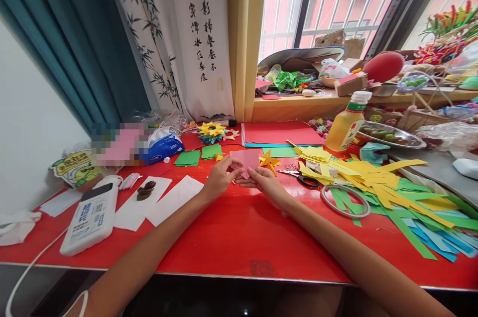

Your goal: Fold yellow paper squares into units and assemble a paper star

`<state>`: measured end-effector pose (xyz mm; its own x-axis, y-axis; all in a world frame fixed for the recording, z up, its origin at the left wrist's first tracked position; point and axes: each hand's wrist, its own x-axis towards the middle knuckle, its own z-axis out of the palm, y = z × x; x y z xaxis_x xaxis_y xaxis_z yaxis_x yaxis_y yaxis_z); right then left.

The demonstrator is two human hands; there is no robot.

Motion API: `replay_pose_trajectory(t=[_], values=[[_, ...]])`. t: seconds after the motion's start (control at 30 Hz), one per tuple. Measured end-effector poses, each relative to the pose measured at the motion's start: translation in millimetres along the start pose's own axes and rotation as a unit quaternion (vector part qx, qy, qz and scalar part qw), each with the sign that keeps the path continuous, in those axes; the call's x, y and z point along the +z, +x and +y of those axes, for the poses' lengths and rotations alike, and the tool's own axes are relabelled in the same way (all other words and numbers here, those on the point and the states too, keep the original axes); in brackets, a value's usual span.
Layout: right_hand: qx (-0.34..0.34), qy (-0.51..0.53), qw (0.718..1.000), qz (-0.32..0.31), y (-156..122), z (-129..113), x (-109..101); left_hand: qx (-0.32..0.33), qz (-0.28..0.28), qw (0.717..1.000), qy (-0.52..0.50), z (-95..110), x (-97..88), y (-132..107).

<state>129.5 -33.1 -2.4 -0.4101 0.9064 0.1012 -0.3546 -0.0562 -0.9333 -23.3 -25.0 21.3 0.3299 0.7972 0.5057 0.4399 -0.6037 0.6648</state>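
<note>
A small pink sheet of paper is held up between my two hands, above the red table. My left hand pinches its left edge. My right hand grips the lower right part, with the thumb on the near face. Whether the paper carries folds is hard to make out. Just right of it lies a folded yellow-orange paper star. Green paper squares rest to the left, and scissors with black handles lie to the right of my right hand.
Yellow paper strips and green strips spread over the right side, beside a grey ring and a juice bottle. On the left are a white power bank with a cable, white paper and a blue tissue pack.
</note>
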Motion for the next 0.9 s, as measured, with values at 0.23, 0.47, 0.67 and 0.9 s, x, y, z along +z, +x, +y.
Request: replay_pose_trajectory(t=[0.23, 0.47, 0.67, 0.9], values=[[-0.001, -0.010, 1.000, -0.019, 0, -1, 0, 0.003, 0.002, 1.000, 0.019, -1, 0.5, 0], [0.057, -0.056, 0.996, -0.034, 0, 0, -5, -0.016, -0.018, 0.999, -0.022, -3, 3.7, 0], [0.064, -0.027, 0.996, -0.047, 1, 5, -6, -0.063, -0.078, 0.988, -0.115, -13, 3.5, 3], [0.071, -0.021, 0.997, -0.037, 2, 5, -4, -0.083, -0.048, 0.987, -0.130, -17, 5.4, 3]])
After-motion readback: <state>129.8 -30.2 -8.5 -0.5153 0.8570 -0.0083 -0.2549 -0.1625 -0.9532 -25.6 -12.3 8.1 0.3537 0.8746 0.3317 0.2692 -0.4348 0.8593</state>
